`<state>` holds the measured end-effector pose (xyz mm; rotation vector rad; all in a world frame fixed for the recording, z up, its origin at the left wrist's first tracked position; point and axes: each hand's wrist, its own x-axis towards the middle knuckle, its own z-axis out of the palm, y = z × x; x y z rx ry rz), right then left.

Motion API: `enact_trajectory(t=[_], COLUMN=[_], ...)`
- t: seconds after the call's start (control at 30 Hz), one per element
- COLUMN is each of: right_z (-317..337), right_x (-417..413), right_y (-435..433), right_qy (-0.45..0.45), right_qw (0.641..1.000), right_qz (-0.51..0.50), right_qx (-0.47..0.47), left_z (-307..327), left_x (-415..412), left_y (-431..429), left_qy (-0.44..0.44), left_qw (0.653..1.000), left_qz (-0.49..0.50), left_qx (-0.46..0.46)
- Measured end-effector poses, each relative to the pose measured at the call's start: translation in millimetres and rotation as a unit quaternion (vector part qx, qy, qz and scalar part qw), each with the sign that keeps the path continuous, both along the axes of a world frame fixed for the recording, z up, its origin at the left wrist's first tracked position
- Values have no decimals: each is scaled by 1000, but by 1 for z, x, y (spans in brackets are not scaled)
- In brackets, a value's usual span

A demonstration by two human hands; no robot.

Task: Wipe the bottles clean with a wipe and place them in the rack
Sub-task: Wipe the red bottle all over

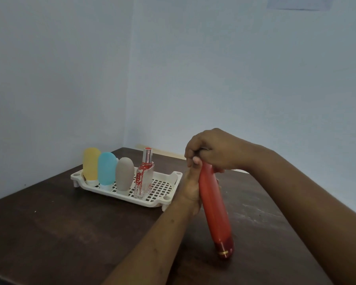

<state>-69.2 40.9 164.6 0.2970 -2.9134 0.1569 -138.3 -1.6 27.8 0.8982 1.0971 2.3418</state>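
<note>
Props the red bottle (214,204) tilted, cap down on the table (70,233) at 4 o'clock from the rack (155,203), with the left hand (190,188) wrapped round its upper side for steadiness and the right hand (212,151) curled over the top end, seemingly to wipe, wipe unseen.

I see a dark wooden counter (70,233) in a corner — pale blue walls (214,68) behind, scuffs (255,214) on its right.
</note>
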Motion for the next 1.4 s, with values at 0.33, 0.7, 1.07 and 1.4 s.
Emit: enact_trajectory(t=[0.33,0.7,1.07,1.4], right_z=[-103,-108,-115,-95], right_x=[7,10,10,9], right_y=[15,23,12,22], right_qy=[393,402,412,350], right_qw=[913,908,902,843], right_qz=[9,29,10,-49], right_qx=[-106,-113,-127,-405], left_z=[5,5,7,12], left_x=[4,-7,-11,-7], left_y=[-2,-2,-4,-4], left_qy=[-22,-55,-49,47], left_qw=[996,989,989,995], left_qz=[-78,-137,-137,-89], left_qx=[26,28,27,18])
